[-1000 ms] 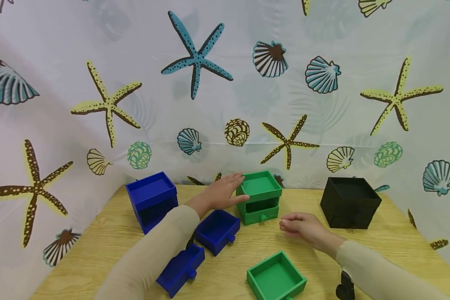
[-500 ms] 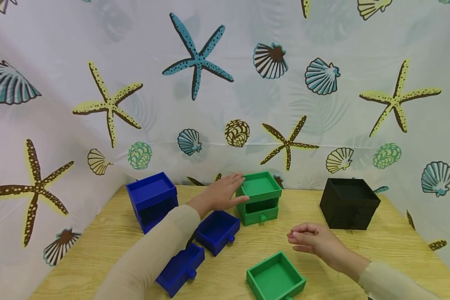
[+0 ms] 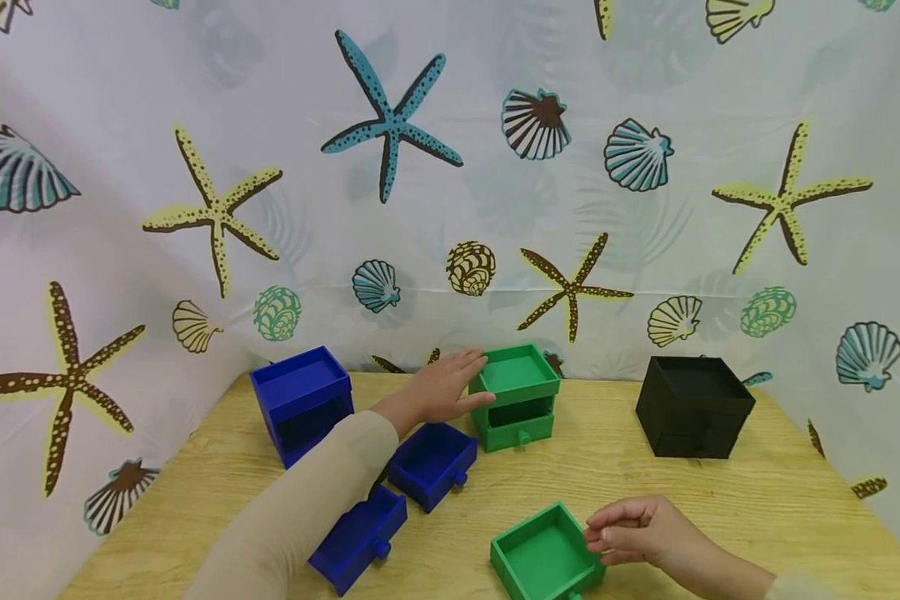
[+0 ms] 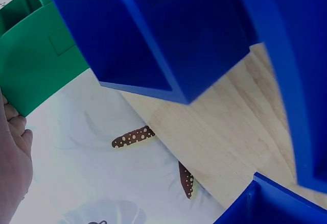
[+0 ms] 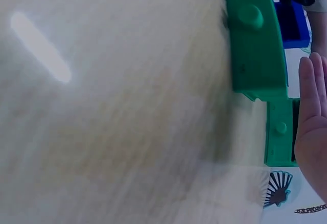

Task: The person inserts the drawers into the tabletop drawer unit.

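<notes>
In the head view my left hand (image 3: 444,389) rests against the left side of a small green drawer cabinet (image 3: 523,372), its fingers at the top edge and the thumb toward the front. The cabinet's upper slot is empty and its lower drawer (image 3: 517,434) sits inside. My right hand (image 3: 648,533) is beside a loose green drawer (image 3: 512,557) lying on the table, fingertips at its right edge. Whether they touch it I cannot tell. The right wrist view shows this hand (image 5: 312,117) with fingers extended and nothing held.
A blue cabinet (image 3: 303,383) with an open front stands at the back left. Two blue drawers, one (image 3: 431,462) behind the other (image 3: 360,533), lie beside my left forearm. A black cabinet (image 3: 693,408) stands at the back right. A patterned cloth (image 3: 450,208) hangs behind the table.
My right hand has moved from in front of the green cabinet toward the near side, down to the loose green drawer's right edge. The left hand stays on the cabinet.
</notes>
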The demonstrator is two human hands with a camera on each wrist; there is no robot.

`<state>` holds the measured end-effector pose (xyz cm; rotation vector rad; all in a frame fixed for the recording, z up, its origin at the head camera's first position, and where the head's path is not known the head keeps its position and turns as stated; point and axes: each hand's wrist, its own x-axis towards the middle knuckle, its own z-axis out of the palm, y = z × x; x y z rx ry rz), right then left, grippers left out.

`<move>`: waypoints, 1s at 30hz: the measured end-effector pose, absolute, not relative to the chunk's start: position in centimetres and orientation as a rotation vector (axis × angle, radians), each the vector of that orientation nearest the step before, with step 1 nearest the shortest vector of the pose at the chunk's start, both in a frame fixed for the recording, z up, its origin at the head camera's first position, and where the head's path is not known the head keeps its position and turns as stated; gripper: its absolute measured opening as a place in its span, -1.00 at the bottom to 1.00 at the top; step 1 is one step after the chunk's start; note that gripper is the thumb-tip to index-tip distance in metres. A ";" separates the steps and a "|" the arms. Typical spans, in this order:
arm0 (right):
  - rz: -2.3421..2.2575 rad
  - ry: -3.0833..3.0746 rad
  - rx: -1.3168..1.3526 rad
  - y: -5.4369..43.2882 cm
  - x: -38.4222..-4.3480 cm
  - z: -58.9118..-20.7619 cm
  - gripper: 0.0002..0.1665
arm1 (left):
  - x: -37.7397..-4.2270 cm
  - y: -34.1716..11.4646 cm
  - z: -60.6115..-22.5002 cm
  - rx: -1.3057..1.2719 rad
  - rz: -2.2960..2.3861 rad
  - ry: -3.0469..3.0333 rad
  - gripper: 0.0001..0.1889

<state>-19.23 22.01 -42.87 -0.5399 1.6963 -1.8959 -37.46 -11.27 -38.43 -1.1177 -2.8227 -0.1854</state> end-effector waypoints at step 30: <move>-1.765 1.617 -0.631 21.5 -17.3 -47.4 -0.68 | -37.3 -11.2 -38.3 -1.100 -0.161 -2.858 -0.18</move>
